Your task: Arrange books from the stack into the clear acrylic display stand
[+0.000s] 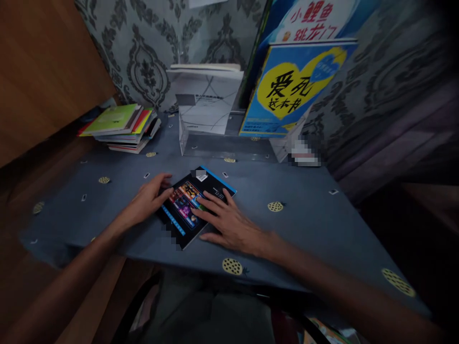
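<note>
A black book point(208, 186) with blue strips and a block of colourful pictures lies flat and turned at an angle on the cloth-covered table. On its right part rests my right hand point(229, 220), fingers spread over the cover and thumb near the lower right edge. My left hand point(154, 193) is at the book's left edge, its thumb reaching the cover and its other fingers extended beside it. Neither hand grips the book. Part of the cover is hidden under my right fingers.
A clear acrylic stand point(229, 145) at the back holds a whitish booklet point(210, 102) and a blue-and-yellow book point(287, 91). Behind leans a larger blue book point(311, 21). A pile of books point(124, 124) sits at the back left. The blue-grey tablecloth point(301, 229) has pineapple prints.
</note>
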### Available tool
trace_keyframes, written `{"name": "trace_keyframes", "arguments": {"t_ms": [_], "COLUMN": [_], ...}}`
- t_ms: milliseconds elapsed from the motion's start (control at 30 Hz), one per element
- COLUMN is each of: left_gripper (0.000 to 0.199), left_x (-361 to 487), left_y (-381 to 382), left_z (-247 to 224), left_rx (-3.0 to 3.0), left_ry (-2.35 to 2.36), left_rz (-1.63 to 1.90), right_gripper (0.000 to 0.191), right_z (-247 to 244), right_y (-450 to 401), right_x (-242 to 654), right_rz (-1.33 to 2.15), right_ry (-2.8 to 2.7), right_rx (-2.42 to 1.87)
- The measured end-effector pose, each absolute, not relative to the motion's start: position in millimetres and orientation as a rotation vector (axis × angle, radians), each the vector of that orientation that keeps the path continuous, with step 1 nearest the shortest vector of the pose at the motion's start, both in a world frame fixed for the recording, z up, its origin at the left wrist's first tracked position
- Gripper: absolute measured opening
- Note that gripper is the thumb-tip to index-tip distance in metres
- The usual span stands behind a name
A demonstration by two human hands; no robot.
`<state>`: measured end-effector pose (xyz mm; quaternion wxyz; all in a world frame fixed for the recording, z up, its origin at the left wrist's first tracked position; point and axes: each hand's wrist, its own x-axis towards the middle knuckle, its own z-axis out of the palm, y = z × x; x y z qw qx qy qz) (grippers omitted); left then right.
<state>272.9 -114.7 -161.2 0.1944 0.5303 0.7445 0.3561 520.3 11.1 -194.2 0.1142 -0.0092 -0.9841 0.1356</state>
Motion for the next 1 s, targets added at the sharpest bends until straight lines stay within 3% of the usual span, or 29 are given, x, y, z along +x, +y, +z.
{"name": "trace_keyframes", "arguments": {"t_ms": [167,400,567,767,1000], "left_gripper": [0.061,0.059,0.052,0.047,0.029], "left_x": [276.1,283.5,288.3,292.8,273.2], "left_y": [-114.1,-109.8,-102.9,-85.8,-42.6], "left_z": [-154.1,-135.1,-124.9,-121.4,-130.1], "left_rx": [0.966,0.586,0.606,0.773,1.323], "left_ry": [1.781,1.452,1.403,1.411,1.712], "left_rz": [1.164,1.241,1.367,1.426,1.493], "right_gripper": [0.072,0.087,0.061,0.045,0.042], "right_z": [-193.8,-190.8,-193.5,-181.9,-166.3], "right_y": [15.8,21.7,23.8,38.0,69.7], "right_x": [525.8,533.8,535.3,529.8,494.5], "right_rz": [0.514,0.656,0.734,1.016,1.258], "right_ry": [-2.887,-2.878,-2.725,-2.334,-1.932], "right_rx": [0.018,0.079,-0.056,-0.098,-0.338]}}
